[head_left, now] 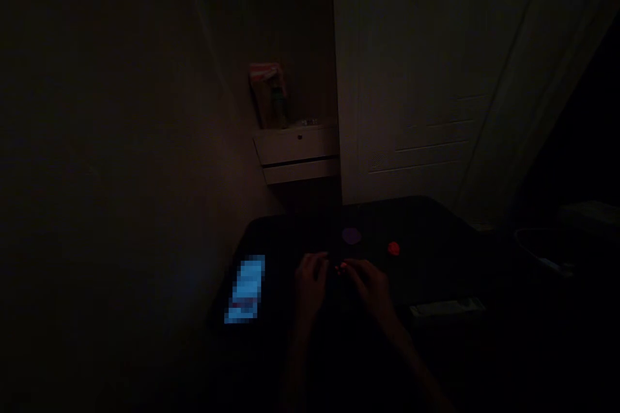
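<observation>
The scene is very dark. My right hand (371, 277) pinches a small red piece (343, 265), soft-looking like modelling clay, between thumb and fingertips. Beside it, tiny red bits show just left of the fingertips. My left hand (312, 271) is a short way to the left, its fingers bent and apart, with nothing visible in them. Beyond the hands on the dark table (290, 232) lie a flat purple round piece (351, 235) and, farther right, a red lump (394, 248).
A lit phone-like screen (245, 289), blurred into blocks, lies at the table's left. A pale box-shaped thing (448, 307) is by the right front edge. Behind stand a drawer unit (298, 145) bearing a bag (264, 93) and bottle, and a pale door-like panel (411, 77).
</observation>
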`<state>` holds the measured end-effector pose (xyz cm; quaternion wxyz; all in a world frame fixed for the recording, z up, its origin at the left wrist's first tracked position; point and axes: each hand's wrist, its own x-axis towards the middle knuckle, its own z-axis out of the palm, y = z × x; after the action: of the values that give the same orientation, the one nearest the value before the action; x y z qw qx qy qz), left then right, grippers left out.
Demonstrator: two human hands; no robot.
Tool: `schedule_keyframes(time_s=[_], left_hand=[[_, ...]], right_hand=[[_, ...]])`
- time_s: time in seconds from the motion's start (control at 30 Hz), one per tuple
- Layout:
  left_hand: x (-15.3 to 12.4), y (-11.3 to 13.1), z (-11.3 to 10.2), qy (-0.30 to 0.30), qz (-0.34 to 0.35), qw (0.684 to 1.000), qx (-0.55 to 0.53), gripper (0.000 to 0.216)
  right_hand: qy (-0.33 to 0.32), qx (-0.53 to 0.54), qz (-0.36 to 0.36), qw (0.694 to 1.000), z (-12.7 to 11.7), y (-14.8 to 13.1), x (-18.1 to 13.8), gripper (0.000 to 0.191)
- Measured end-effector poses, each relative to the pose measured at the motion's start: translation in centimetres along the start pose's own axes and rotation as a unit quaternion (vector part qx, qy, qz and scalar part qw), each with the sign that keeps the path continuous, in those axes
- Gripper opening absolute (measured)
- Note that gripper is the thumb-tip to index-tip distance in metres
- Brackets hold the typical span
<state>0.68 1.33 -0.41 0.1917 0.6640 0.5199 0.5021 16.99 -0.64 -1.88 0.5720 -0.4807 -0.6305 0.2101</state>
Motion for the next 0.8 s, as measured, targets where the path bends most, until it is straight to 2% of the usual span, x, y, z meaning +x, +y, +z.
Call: schedule_keyframes(time_s=[0.1, 0.27, 0.57, 0.8], left_hand=[[-0.6, 0.7, 0.0, -0.07, 0.006, 0.996, -0.052, 0.023], [-1.0, 1.3, 0.1, -0.096, -0.012, 0.992, -0.076, 0.024], [-1.1, 1.4, -0.1, -0.065, -0.014, 0.994, -0.085, 0.02], [-1.1, 1.2, -0.3, -0.057, -0.029, 0.995, -0.078, 0.02]], right_hand=[[-0.014, 0.01, -0.008, 1.0, 0.0, 0.1, 0.0, 0.027], [-0.027, 0.014, -0.001, 1.0, -0.3, -0.4, 0.1, 0.026], [-0.039, 0.021, 0.008, 0.999, -0.3, -0.2, -0.1, 0.023], [-0.086, 0.025, -0.047, 0.995, -0.6, -0.4, -0.1, 0.026]])
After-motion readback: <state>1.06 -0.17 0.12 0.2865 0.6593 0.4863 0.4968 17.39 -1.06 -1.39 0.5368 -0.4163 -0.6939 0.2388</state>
